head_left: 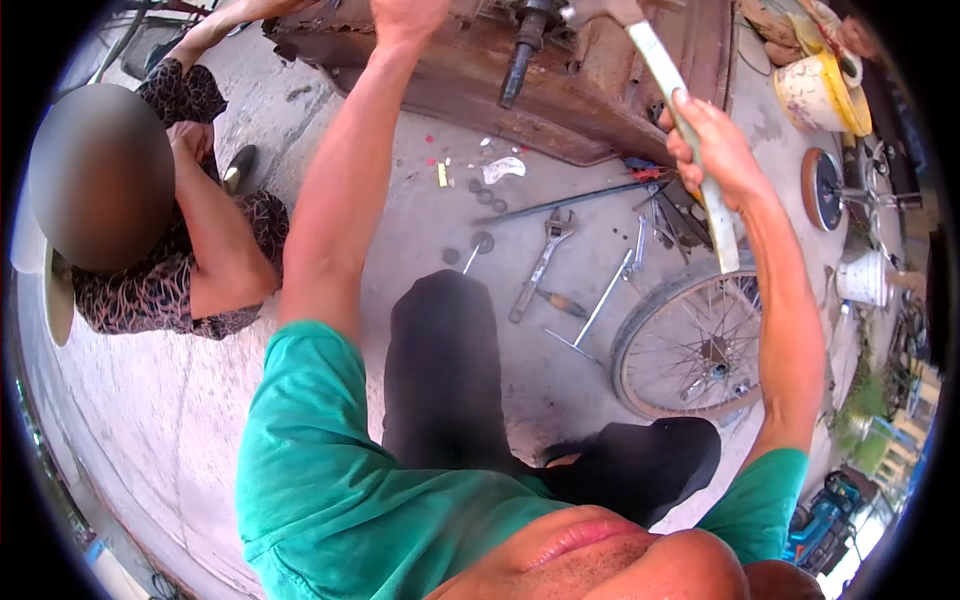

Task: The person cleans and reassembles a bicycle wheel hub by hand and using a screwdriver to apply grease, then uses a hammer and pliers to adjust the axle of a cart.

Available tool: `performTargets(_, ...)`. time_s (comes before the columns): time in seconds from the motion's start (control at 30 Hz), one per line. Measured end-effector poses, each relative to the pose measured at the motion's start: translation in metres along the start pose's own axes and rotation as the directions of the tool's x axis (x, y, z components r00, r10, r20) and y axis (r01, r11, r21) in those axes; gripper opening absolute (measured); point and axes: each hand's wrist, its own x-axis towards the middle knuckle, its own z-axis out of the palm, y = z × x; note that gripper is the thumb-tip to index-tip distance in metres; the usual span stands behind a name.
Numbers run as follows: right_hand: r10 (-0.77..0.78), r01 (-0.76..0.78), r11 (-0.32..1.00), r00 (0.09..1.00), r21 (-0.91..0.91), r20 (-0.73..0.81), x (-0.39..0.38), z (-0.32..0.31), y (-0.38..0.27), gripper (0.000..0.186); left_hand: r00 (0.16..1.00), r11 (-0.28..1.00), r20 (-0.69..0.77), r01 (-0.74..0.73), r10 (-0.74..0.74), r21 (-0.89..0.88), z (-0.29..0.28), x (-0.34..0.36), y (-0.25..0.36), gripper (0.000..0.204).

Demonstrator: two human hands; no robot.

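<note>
My right hand is wrapped around the pale handle of a hammer. The hammer's metal head is at the upper edge, close to a dark metal shaft on a rusty brown metal body. Reaching up to the same rusty body, my left hand is cut off by the top of the picture. Its fingers are out of sight, so whether it grips anything does not show.
Another person crouches at the left, one arm stretched toward the rusty body. On the concrete lie an adjustable wrench, a screwdriver, a T-handle wrench, a long bar and a spoked wheel. A yellow-rimmed bucket stands far right.
</note>
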Motion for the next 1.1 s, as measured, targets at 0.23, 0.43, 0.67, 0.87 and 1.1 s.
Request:
performTargets(0.23, 0.03, -0.03, 0.999, 0.999, 0.023, -0.022, -0.021, 0.005, -0.019, 0.05, 0.891, 0.567, 0.339, -0.118, -0.302, 0.815, 0.007, 0.069, -0.045, 0.057)
performTargets(0.43, -0.066, 0.093, 0.989, 0.976, 0.119, -0.208, -0.012, 0.003, -0.039, 0.05, 0.78, 0.428, 0.41, -0.204, -0.473, 0.881, 0.002, 0.076, -0.044, 0.049)
performTargets(0.67, 0.109, -0.114, 0.961, 0.993, -0.251, -0.033, 0.014, 0.009, -0.048, 0.047, 0.807, 0.443, 0.386, -0.175, -0.447, 0.879, -0.004, 0.071, -0.035, 0.049)
performTargets(0.87, -0.05, 0.007, 0.98, 0.977, -0.2, -0.209, 0.018, -0.007, -0.079, 0.049, 0.787, 0.444, 0.385, -0.159, -0.482, 0.882, 0.002, 0.071, -0.027, 0.054)
performTargets(1.1, 0.12, 0.002, 0.867, 0.97, -0.498, 0.213, 0.03, 0.003, -0.074, 0.048, 0.809, 0.449, 0.371, -0.152, -0.455, 0.881, -0.004, 0.066, -0.032, 0.059)
